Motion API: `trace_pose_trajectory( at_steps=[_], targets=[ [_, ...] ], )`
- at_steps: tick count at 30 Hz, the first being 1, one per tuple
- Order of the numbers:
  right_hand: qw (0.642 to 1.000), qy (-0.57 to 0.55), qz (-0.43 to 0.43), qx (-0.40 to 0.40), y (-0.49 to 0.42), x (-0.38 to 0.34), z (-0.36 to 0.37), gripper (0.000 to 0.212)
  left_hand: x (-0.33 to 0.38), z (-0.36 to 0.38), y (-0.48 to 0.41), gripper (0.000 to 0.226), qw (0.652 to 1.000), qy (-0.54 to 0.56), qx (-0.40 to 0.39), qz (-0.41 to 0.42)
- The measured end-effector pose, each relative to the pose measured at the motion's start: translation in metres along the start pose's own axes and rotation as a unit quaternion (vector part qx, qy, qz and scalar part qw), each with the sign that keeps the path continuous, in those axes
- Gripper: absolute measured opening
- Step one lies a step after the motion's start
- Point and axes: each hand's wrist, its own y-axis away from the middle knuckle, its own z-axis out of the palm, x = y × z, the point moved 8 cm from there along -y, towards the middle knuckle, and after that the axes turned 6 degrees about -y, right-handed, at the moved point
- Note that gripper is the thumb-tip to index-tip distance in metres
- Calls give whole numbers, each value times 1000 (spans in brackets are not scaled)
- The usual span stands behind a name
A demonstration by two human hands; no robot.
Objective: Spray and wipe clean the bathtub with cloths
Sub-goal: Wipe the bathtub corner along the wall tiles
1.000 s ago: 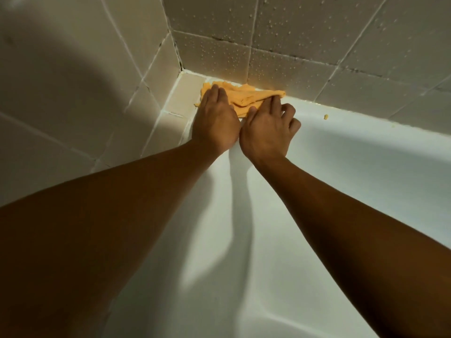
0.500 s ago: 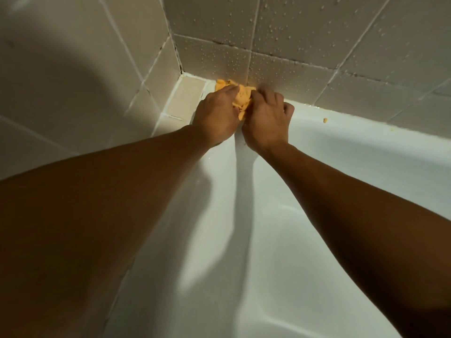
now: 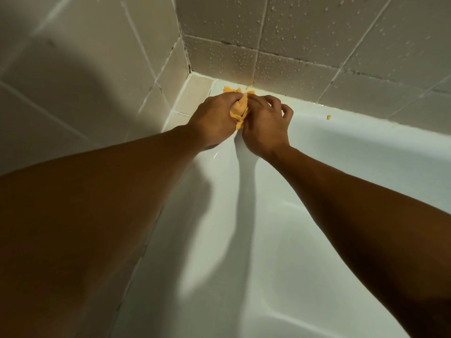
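Just above the middle of the frame, left hand (image 3: 214,115) with fingers curled tight round a bunched orange cloth (image 3: 240,109). Right beside it, right hand (image 3: 264,123) with its thumb side against the same cloth and fingers bent, pinching the other side, as far as can be seen. Cloth squeezed into a lump between the two hands, long way up and down in the picture, top end poking out toward the wall, bottom end pointing down toward the tub. Both hands right on it, so no reaching to do.

Under the hands, the white bathtub (image 3: 366,137), at the corner where its rim meets the wall. Rest of the rim running off to the right of the frame, with a small orange crumb (image 3: 329,117) on it, nearer the right hand. Probably next: wiping that way along the rim.

Behind, beige wall tiles (image 3: 305,32) dotted with drops, dark lines in the joints. Left of the cloth, a small tiled ledge (image 3: 195,93).

No words, labels or brand names to read anywhere.
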Motion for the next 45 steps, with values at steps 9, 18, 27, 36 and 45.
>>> trace_pose_trajectory(
  at_steps=[9,18,27,36,45],
  targets=[
    [999,-20,-30,-13,27,-12,4,42,-10,6,32,72,1000,-13,-11,25],
    [998,-53,-17,-37,48,-24,9,61,-7,20,43,59,993,-91,79,-3],
    [992,-122,20,-36,61,-19,12,58,1,17,52,32,984,-100,146,-19],
    [900,-403,162,-38,81,11,17,47,2,13,67,25,975,-122,182,-47],
    [870,-451,193,-55,89,-16,18,61,-27,-4,85,14,957,29,234,-170]
  ],
)
